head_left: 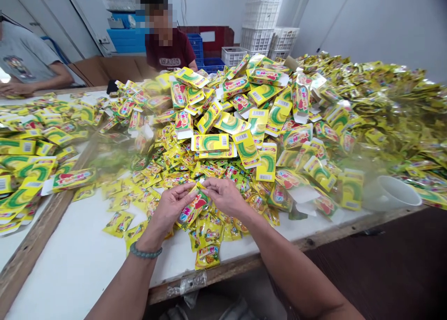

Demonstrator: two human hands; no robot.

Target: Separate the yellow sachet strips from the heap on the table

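Between both hands is a small yellow and green candy box, tilted, with a red and pink printed front. My left hand grips its left side, thumb across the upper part. At the box's upper end, the fingers of my right hand are pinched together on its edge. Whether the top flap is folded in is hard to see behind the fingers. Yellow candy sachets lie on the white table just below and around the hands. Right beyond them rises a heap of yellow cartons.
A white plastic tub stands at the right table edge. A wooden strip divides the table on the left, with more cartons past it. Behind the right side is a large sachet pile. Two people sit across, near stacked white crates.
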